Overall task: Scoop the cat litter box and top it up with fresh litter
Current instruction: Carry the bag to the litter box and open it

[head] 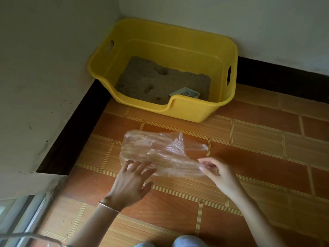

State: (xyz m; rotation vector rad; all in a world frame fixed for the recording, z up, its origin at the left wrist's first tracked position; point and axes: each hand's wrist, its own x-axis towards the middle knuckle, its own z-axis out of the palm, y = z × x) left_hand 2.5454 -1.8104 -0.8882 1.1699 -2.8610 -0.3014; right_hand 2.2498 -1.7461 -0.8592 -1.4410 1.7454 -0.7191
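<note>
A yellow litter box [201, 113] stands in the corner of the room, holding brownish litter [156, 82] with a few dents. A pale grey scoop [186, 93] lies in the litter near the box's front lip. On the floor in front lies a clear plastic bag [160, 150]. My left hand [131, 182] rests with spread fingers on the bag's near left edge. My right hand [217, 170] pinches the bag's near right edge between thumb and fingers.
Orange-brown tiled floor [258, 157] spreads around the bag. White walls with a dark skirting board [74, 129] meet behind the box. A metal door or window frame [21, 216] is at lower left. My knees [188, 242] show at the bottom edge.
</note>
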